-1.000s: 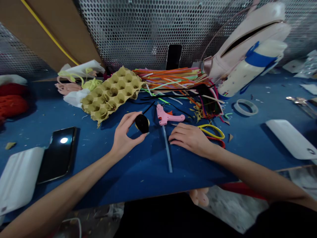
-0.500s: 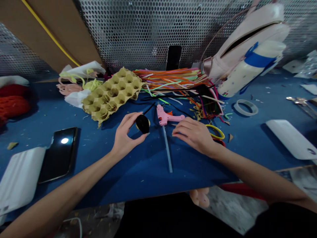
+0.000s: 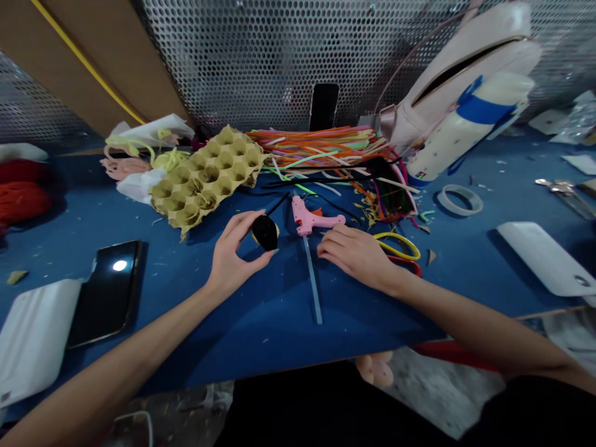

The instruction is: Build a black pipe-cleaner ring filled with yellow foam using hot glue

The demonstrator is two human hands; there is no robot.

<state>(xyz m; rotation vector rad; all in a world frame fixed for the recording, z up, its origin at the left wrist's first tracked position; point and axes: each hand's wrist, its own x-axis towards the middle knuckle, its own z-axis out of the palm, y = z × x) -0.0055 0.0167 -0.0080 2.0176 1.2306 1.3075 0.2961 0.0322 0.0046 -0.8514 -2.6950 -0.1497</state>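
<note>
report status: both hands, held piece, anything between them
Left hand pinching black oval piece. Right hand beside pink plastic glue gun, grip unclear. Gun and translucent straight glue stick lie between hands.

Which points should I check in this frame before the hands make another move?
1. Black oval piece in the left hand's grip: ok.
2. Right hand clear of the pink glue gun's nozzle: ok.
3. Glue stick at the gun's rear end: ok.
4. Gun warmed up: cannot tell.
5. Yellow handle's tool fully visible: not ok, partly hidden by the right hand.
</note>
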